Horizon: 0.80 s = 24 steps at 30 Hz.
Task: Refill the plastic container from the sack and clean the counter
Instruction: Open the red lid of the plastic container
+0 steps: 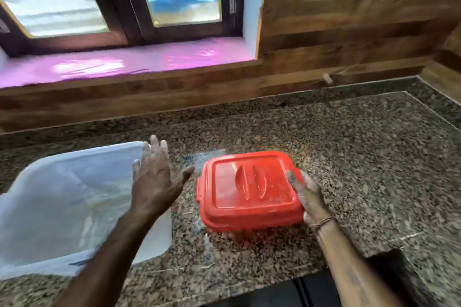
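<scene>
On the speckled stone counter (349, 157), a big white sack (62, 194) lay at nine o'clock. Near the middle stood the plastic container (239, 217) with its red lid (252, 182) on. The person's left hand (154, 177) hung over the sack's edge, fingers spread wide and dusty white, holding nothing. The right hand (306, 197) gripped the container's side at three o'clock, thumb on the lid. A thread band (323, 222) went round that wrist.
</scene>
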Each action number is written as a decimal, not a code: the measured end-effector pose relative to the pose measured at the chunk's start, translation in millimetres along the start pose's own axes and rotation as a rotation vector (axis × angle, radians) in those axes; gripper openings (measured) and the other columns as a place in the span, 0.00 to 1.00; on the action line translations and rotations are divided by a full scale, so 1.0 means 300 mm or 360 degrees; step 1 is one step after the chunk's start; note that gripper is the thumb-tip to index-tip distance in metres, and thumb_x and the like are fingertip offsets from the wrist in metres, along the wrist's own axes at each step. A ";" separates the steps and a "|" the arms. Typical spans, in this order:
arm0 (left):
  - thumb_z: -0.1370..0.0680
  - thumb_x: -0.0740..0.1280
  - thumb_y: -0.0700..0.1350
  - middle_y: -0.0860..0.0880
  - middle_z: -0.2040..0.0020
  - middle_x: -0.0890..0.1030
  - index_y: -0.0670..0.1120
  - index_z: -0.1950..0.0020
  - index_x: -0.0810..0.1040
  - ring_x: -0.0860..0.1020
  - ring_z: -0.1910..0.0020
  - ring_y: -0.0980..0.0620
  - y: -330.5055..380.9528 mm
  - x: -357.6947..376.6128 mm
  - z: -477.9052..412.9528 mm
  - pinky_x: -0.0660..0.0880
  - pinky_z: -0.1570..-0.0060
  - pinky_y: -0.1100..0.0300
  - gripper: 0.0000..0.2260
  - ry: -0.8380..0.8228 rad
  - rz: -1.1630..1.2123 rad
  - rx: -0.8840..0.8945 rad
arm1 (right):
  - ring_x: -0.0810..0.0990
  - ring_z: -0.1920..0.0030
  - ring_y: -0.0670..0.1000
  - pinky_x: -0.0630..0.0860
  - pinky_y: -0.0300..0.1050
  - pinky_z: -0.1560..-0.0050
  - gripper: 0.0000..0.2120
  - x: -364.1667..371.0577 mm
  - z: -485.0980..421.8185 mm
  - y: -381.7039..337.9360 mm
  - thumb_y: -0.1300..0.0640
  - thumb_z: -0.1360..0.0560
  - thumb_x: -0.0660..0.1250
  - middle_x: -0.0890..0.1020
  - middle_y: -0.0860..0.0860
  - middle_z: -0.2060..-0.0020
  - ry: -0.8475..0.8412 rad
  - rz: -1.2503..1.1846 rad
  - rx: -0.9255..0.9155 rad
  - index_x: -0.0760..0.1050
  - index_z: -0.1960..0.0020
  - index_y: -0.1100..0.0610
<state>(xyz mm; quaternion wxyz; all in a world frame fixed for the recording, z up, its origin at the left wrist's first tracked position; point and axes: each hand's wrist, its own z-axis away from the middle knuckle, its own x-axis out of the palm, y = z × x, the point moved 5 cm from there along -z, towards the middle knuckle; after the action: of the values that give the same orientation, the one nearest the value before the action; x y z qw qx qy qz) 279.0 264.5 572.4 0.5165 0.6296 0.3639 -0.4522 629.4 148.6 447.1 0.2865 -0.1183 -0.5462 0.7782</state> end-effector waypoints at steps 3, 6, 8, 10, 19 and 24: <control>0.26 0.53 0.73 0.46 0.15 0.39 0.45 0.15 0.47 0.40 0.16 0.47 0.000 0.003 0.002 0.43 0.20 0.43 0.48 0.0008 -0.0073 -0.0034 | 0.85 0.52 0.53 0.83 0.54 0.49 0.41 0.006 -0.048 0.118 0.33 0.44 0.82 0.86 0.60 0.45 0.0007 0.0150 -0.0029 0.80 0.38 0.55; 0.23 0.57 0.71 0.45 0.15 0.39 0.45 0.15 0.47 0.40 0.16 0.47 0.015 0.004 0.004 0.44 0.20 0.42 0.46 0.0016 -0.0129 -0.0045 | 0.86 0.51 0.51 0.84 0.52 0.49 0.41 0.015 -0.079 0.181 0.32 0.42 0.80 0.87 0.54 0.47 0.0057 0.0387 -0.0056 0.78 0.37 0.53; 0.22 0.57 0.71 0.45 0.16 0.38 0.45 0.15 0.45 0.40 0.16 0.47 0.030 0.007 0.003 0.43 0.20 0.43 0.46 0.0000 -0.0162 -0.0063 | 0.86 0.52 0.52 0.84 0.53 0.49 0.36 0.022 -0.090 0.203 0.34 0.40 0.78 0.87 0.49 0.50 0.0096 0.0587 -0.0079 0.78 0.38 0.51; 0.22 0.57 0.70 0.45 0.16 0.37 0.44 0.15 0.44 0.40 0.16 0.47 0.048 0.013 0.004 0.42 0.20 0.44 0.46 -0.0012 -0.0200 -0.0074 | 0.86 0.51 0.54 0.83 0.54 0.47 0.32 0.020 -0.097 0.218 0.37 0.37 0.77 0.86 0.49 0.51 0.0167 0.0775 -0.0114 0.76 0.38 0.49; 0.22 0.56 0.72 0.45 0.16 0.37 0.45 0.15 0.43 0.39 0.16 0.46 0.049 0.015 -0.004 0.42 0.20 0.43 0.47 -0.0014 -0.0203 -0.0163 | 0.63 0.23 0.63 0.66 0.60 0.26 0.36 0.034 -0.085 0.225 0.46 0.26 0.75 0.62 0.64 0.22 0.0387 0.1215 -0.0136 0.67 0.25 0.60; 0.21 0.57 0.70 0.45 0.16 0.36 0.45 0.15 0.44 0.38 0.17 0.46 0.018 0.004 0.000 0.44 0.20 0.42 0.46 -0.0022 -0.0105 -0.0150 | 0.68 0.29 0.62 0.69 0.57 0.32 0.32 0.046 -0.062 0.212 0.48 0.25 0.75 0.66 0.61 0.26 0.0458 0.1397 -0.0128 0.69 0.27 0.58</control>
<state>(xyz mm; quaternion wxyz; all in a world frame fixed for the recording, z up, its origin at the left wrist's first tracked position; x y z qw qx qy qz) 284.4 263.4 573.0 0.5328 0.5890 0.4019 -0.4557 607.3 155.7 383.5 -0.0018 -0.4561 -0.4288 0.7798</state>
